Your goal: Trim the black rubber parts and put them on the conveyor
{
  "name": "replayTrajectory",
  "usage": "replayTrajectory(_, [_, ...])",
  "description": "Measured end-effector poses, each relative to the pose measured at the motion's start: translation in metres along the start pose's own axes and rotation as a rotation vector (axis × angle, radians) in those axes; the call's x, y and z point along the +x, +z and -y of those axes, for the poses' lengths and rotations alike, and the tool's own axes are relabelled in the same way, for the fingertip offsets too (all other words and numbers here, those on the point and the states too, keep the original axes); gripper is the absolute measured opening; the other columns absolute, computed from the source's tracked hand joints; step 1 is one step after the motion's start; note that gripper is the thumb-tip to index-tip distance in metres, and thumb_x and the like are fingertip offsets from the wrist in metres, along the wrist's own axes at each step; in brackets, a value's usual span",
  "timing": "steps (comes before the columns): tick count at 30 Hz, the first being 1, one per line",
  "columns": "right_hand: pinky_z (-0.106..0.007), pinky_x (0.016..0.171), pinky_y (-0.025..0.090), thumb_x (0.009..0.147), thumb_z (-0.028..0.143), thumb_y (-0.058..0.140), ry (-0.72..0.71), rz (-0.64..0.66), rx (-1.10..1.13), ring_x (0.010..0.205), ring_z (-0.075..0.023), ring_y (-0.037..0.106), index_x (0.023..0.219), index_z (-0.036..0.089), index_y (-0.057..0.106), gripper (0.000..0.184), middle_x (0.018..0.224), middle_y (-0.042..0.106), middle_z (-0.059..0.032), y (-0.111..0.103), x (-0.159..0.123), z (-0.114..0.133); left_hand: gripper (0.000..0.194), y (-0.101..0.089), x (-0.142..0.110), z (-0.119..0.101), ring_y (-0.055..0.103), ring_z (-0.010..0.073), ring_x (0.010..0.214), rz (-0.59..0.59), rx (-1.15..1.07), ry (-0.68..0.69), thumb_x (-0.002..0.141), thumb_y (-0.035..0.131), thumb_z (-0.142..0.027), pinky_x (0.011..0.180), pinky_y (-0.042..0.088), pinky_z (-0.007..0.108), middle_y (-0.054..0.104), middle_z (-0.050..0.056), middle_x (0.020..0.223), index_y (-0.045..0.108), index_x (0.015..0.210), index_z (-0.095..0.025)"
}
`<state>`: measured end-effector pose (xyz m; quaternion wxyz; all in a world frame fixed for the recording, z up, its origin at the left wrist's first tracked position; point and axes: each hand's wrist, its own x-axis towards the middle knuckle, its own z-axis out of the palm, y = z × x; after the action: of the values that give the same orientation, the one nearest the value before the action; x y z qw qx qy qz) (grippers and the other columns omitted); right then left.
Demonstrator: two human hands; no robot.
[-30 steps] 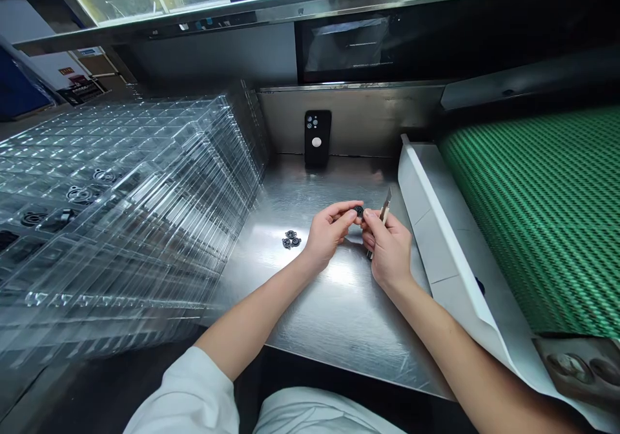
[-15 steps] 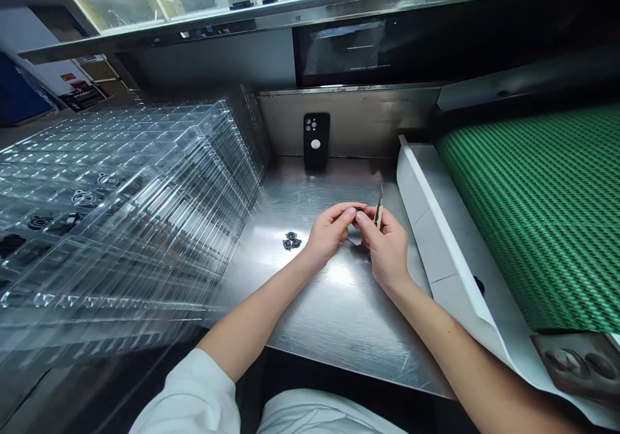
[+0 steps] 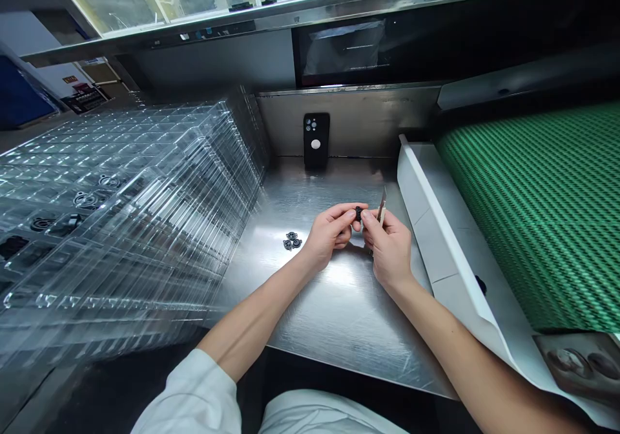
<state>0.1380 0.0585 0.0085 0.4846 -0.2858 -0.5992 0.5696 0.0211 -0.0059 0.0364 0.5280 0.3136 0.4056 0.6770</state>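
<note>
Above the steel surface (image 3: 334,305), the left hand (image 3: 332,230) and right hand (image 3: 390,243) pinch a small black rubber part (image 3: 358,213) between their fingertips, now uncovered again, while the right also grips a blade (image 3: 382,206), tilted back slightly.

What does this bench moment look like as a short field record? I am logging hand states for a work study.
left hand: left hand pinches a small black round part
right hand: right hand touches the same part and grips a thin metal blade
surface: steel bench
nearby: loose black round parts left of the hands
left side: stack of clear plastic trays
back wall: black phone standing upright
right side: green ribbed belt
</note>
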Motion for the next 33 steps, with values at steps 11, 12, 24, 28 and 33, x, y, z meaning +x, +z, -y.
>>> replayTrajectory(11, [-0.029, 0.058, 0.040, 0.094, 0.053, 0.070, -0.040, -0.028, -0.097, 0.063, -0.0171, 0.048, 0.085, 0.021, 0.064, 0.034, 0.072, 0.058, -0.0008, 0.001, 0.002, 0.001, 0.040, -0.002, 0.002, 0.000, 0.027, 0.0009, 0.044, -0.005, 0.008, 0.025, 0.082, 0.078, -0.040, 0.043, 0.012, 0.021, 0.061, -0.002, 0.074, 0.072, 0.111, -0.013])
replayTrajectory(12, [-0.029, 0.057, 0.039, 0.094, 0.053, 0.070, -0.037, -0.036, -0.106, 0.063, -0.0170, 0.047, 0.085, 0.021, 0.065, 0.034, 0.071, 0.057, -0.0005, 0.000, 0.002, 0.001, 0.040, -0.003, 0.002, -0.001, 0.026, 0.0006, 0.044, -0.010, -0.005, 0.027, 0.082, 0.078, -0.040, 0.043, 0.012, 0.021, 0.061, -0.002, 0.075, 0.072, 0.111, -0.013])
replayTrajectory(24, [-0.031, 0.057, 0.033, 0.100, 0.077, 0.049, -0.128, 0.037, -0.342, 0.062, -0.0182, 0.047, 0.076, 0.021, 0.068, 0.064, 0.066, 0.053, -0.0011, -0.002, 0.003, 0.002, 0.038, -0.005, 0.000, -0.012, 0.024, -0.0001, 0.045, -0.062, -0.080, 0.073, 0.084, 0.077, -0.038, 0.043, 0.013, 0.020, 0.059, -0.002, 0.078, 0.071, 0.113, -0.014])
replayTrajectory(28, [-0.032, 0.060, 0.033, 0.101, 0.076, 0.051, -0.198, 0.058, -0.455, 0.062, -0.0188, 0.048, 0.074, 0.022, 0.067, 0.063, 0.063, 0.054, -0.0003, -0.002, 0.002, 0.005, 0.041, -0.004, 0.000, -0.011, 0.024, 0.0005, 0.046, -0.073, -0.072, 0.077, 0.082, 0.078, -0.041, 0.043, 0.013, 0.020, 0.059, -0.003, 0.076, 0.071, 0.113, -0.015])
replayTrajectory(33, [-0.031, 0.061, 0.034, 0.102, 0.071, 0.054, -0.243, 0.055, -0.494, 0.061, -0.0177, 0.047, 0.075, 0.022, 0.068, 0.058, 0.066, 0.056, 0.0002, -0.002, 0.001, 0.006, 0.043, -0.005, 0.000, -0.010, 0.023, 0.0005, 0.046, -0.070, -0.066, 0.083, 0.082, 0.080, -0.042, 0.044, 0.013, 0.020, 0.059, -0.003, 0.075, 0.071, 0.113, -0.015])
